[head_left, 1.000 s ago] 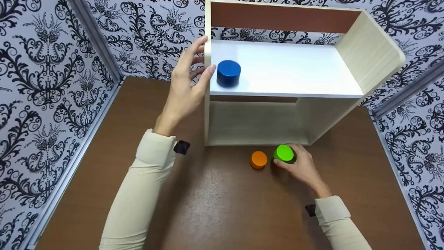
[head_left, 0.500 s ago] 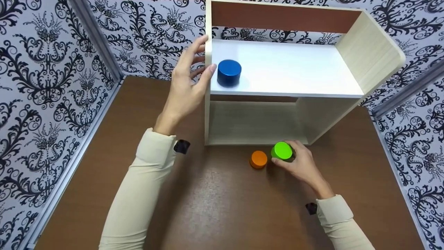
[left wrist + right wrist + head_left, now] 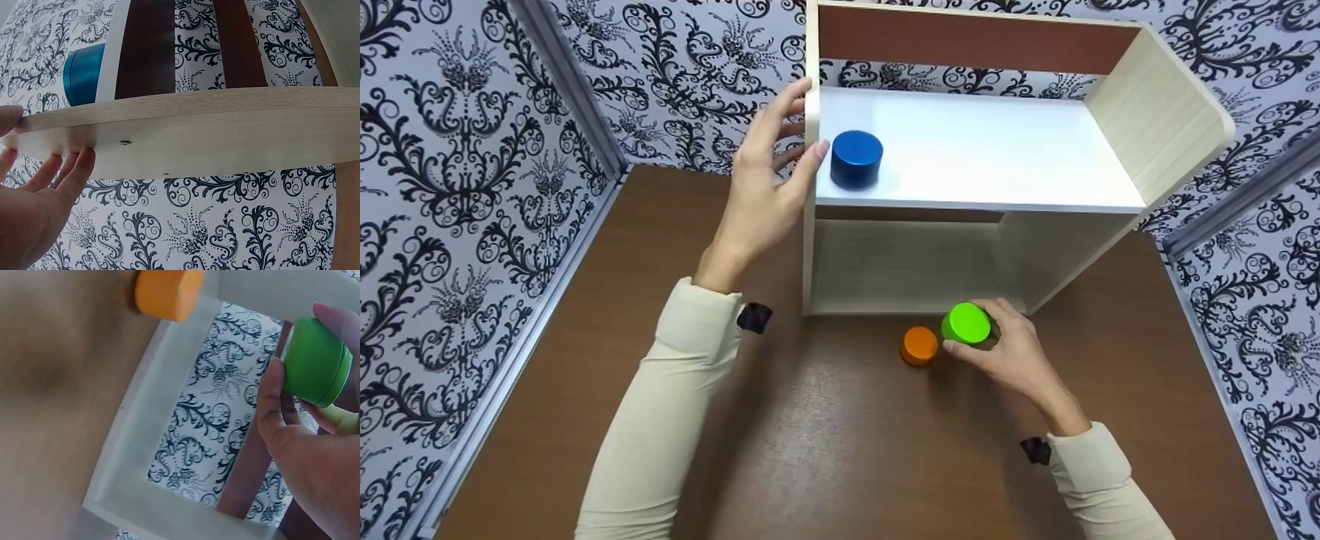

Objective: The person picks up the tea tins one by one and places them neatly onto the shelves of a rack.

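My right hand (image 3: 1014, 351) holds a green round container (image 3: 966, 322) between thumb and fingers, raised a little off the table in front of the shelf unit's lower opening. In the right wrist view a seam runs round the green container (image 3: 313, 360) near one end. An orange round container (image 3: 919, 345) stands on the table just left of it. My left hand (image 3: 769, 178) grips the left side panel (image 3: 214, 135) of the shelf unit (image 3: 997, 154), thumb at its front edge and fingers on the outer face. A blue round container (image 3: 856, 160) stands on the white upper shelf beside the thumb.
The brown table (image 3: 840, 450) stretches in front of the shelf unit. The unit's right side panel (image 3: 1162, 112) rises beyond the white shelf. Patterned walls (image 3: 457, 187) enclose the table at left, back and right.
My right hand has lifted the green container off the table and moved it slightly left, toward the shelf unit. The left hand, the blue container and the orange one have stayed in place.
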{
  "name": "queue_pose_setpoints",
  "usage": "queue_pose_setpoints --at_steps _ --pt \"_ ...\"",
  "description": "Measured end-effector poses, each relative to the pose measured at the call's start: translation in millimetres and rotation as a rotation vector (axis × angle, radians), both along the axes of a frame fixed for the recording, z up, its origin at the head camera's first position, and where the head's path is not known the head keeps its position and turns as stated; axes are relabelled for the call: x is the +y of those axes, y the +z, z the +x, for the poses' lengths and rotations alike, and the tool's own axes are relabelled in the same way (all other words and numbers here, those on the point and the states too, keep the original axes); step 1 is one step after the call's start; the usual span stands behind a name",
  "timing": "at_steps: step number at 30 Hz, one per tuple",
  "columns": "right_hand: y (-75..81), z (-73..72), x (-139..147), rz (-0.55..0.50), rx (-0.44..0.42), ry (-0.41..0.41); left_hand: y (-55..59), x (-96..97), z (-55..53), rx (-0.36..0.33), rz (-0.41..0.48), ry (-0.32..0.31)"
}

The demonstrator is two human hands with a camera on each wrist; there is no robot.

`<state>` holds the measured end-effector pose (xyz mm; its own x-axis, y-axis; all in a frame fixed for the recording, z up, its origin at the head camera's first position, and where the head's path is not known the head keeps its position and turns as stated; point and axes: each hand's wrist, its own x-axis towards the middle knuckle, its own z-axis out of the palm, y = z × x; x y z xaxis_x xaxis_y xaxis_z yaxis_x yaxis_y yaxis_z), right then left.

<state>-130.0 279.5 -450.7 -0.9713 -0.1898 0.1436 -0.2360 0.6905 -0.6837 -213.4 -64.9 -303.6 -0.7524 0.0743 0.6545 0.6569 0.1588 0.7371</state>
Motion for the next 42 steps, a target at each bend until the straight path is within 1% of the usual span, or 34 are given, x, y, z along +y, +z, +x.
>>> queue_pose_setpoints --at_steps 12,19,27,37,42 --pt "20.7 6.7 -8.1 -0.058 0.038 0.053 0.0 0.7 -0.8 -0.003 -0.001 -0.004" --pt "30.7 8.6 -12.0 -0.082 0.03 0.066 0.0 0.4 -0.7 0.009 0.002 -0.007" --pt "41.4 9.2 -14.5 -0.127 0.023 0.076 -0.6 0.0 -0.8 0.04 -0.003 -0.001" --pt "54.4 8.0 -19.5 -0.145 0.025 0.099 0.0 0.4 -0.5 0.026 0.003 -0.005" --pt "63.1 6.3 -23.5 -0.155 0.04 0.114 -0.2 0.5 -0.8 0.014 0.001 -0.002"
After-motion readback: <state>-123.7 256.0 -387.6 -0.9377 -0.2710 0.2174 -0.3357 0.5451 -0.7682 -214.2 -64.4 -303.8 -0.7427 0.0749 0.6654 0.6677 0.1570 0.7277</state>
